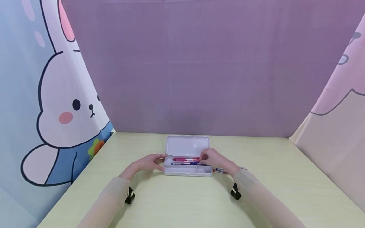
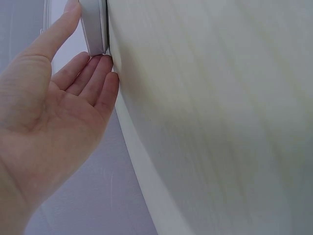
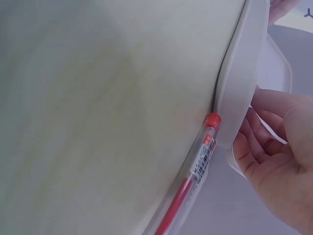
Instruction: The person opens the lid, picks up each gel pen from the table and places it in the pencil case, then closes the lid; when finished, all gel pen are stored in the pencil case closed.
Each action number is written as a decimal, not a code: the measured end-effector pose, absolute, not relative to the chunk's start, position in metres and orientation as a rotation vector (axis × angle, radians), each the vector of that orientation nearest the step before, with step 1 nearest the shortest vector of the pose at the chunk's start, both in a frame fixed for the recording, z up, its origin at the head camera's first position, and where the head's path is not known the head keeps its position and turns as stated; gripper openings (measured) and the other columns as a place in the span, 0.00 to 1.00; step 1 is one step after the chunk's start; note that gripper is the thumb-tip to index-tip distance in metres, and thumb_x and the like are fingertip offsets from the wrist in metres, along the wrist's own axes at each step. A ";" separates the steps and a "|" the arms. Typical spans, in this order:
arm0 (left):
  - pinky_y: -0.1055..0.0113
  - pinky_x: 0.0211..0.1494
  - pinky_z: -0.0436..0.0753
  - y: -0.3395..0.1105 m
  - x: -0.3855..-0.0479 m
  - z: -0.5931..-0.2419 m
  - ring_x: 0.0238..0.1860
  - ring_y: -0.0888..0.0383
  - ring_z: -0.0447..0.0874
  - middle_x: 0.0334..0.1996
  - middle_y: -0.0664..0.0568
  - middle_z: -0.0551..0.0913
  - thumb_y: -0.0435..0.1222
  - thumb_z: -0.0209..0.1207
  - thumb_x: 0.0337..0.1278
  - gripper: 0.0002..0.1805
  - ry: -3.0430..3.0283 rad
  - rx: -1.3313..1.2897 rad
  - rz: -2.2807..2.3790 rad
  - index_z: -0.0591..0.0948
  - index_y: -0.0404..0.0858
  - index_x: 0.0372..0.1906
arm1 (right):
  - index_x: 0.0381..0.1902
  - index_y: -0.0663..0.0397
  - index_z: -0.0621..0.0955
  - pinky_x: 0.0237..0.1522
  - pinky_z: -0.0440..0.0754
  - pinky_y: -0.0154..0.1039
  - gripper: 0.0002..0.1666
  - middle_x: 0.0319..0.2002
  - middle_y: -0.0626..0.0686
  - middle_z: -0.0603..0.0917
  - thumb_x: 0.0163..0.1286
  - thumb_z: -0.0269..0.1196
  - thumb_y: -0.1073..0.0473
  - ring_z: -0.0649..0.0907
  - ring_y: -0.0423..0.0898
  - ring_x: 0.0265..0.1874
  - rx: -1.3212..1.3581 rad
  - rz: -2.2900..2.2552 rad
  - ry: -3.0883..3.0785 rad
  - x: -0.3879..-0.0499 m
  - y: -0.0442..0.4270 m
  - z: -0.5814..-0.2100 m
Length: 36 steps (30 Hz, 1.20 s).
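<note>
A white pencil case (image 1: 180, 171) lies on the table with its lid (image 1: 187, 145) raised at the back. Inside, a pink-red pen (image 1: 182, 159) and a blue pen (image 1: 182, 163) lie lengthwise. My left hand (image 1: 148, 162) touches the case's left end, thumb at the front corner, fingers fairly straight; in the left wrist view the left palm (image 2: 63, 107) is bare. My right hand (image 1: 213, 157) reaches into the right part of the case with curled fingers at the pens' right ends. The right wrist view hides the right fingertips (image 3: 247, 142) behind the case wall, so a pinch cannot be confirmed.
A clear pen with a red cap (image 3: 195, 161) lies on the table against the case's right end, partly under my right forearm. A thin brownish item (image 1: 161, 158) shows beside my left fingers. A purple cloth (image 1: 199, 79) hangs behind the table (image 1: 182, 202).
</note>
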<state>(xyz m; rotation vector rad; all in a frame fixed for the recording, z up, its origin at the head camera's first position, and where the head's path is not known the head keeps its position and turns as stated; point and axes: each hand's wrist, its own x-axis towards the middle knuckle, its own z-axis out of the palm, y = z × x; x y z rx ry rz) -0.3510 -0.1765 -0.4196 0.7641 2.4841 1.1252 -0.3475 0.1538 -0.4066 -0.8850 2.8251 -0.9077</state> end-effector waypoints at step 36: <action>0.48 0.67 0.67 -0.184 -0.349 -0.424 0.64 0.40 0.68 0.65 0.36 0.67 0.40 0.66 0.51 0.39 2.476 0.800 1.101 0.64 0.31 0.67 | 0.46 0.56 0.83 0.43 0.83 0.41 0.16 0.41 0.53 0.86 0.67 0.60 0.52 0.83 0.46 0.39 -0.738 -0.997 3.080 -0.318 0.229 -0.379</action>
